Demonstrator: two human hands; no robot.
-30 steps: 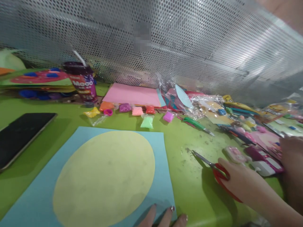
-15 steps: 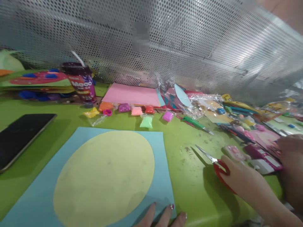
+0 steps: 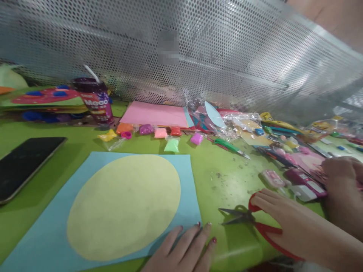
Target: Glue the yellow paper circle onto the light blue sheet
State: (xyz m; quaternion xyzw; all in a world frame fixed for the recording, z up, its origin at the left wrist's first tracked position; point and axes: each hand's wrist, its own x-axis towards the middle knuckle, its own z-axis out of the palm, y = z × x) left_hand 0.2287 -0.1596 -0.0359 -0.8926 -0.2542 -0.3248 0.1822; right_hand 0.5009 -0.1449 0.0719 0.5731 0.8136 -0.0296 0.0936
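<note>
A blue sheet (image 3: 51, 230) with a large pale yellow oval (image 3: 124, 204) on it lies on the green table (image 3: 224, 177). My left hand (image 3: 184, 251) rests flat on the sheet's near right corner, fingers stretched out, holding nothing. My right hand (image 3: 286, 223) lies over the handles of the red scissors (image 3: 236, 216), fingers hooked at a handle loop. The dark blades point left and sit slightly apart on the table.
Another person's hand (image 3: 340, 181) works among packets and toy boxes at the right. A black phone (image 3: 25, 162) lies at the left. A purple cup (image 3: 95, 100), pink paper (image 3: 155, 113), small clay bags (image 3: 160, 132) and a green cutter (image 3: 229, 146) sit before a perforated metal wall.
My right hand has pulled the scissors nearer and turned them, blades now pointing left. My left hand has slid further onto the blue sheet's corner. The other person's hand shifted slightly left.
</note>
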